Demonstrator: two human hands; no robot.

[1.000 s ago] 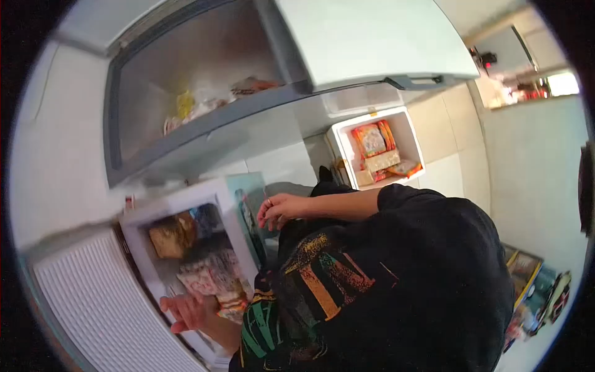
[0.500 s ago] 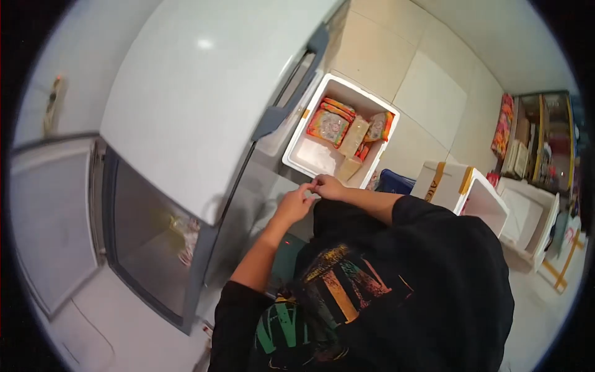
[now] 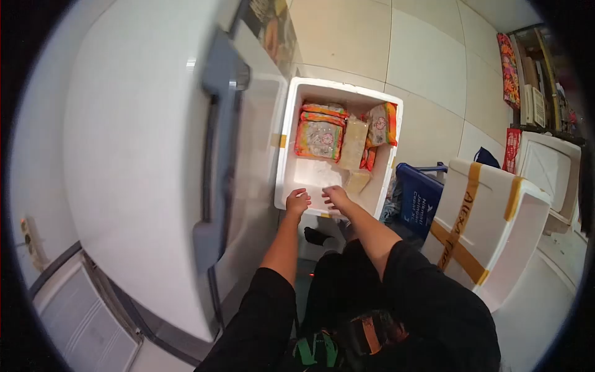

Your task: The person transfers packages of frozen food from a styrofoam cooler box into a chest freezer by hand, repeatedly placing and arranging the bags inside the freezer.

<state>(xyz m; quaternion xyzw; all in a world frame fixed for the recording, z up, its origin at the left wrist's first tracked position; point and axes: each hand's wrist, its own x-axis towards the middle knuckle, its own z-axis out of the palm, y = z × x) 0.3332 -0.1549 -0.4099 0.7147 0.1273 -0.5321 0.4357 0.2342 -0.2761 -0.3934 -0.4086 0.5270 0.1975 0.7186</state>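
Note:
My left hand [image 3: 298, 201] is over the near left corner of a white foam box [image 3: 282, 177], fingers apart and empty. Beside it, my right hand [image 3: 336, 197] reaches over the near rim, its fingers loosely spread and holding nothing. Inside the box, several orange-edged plastic packets [image 3: 318, 140] with pale contents are stacked at the far left. Another such packet [image 3: 379, 124] leans in the far right corner. Between them lies a pale rectangular block [image 3: 354, 144] in clear wrap, with a smaller pale block [image 3: 357, 181] nearer me, close to my right hand.
A large white refrigerator with a grey handle [image 3: 217, 142] stands close on the left, an open door panel [image 3: 87, 316] below it. To the right are a blue bag [image 3: 418, 192] and a taped foam box [image 3: 455, 214] on its side. Shelving [image 3: 539, 80] stands at the far right.
My hands were together in front of the box; now they are apart and over its near side. The view has shifted closer to the box, and the refrigerator fills more of the left.

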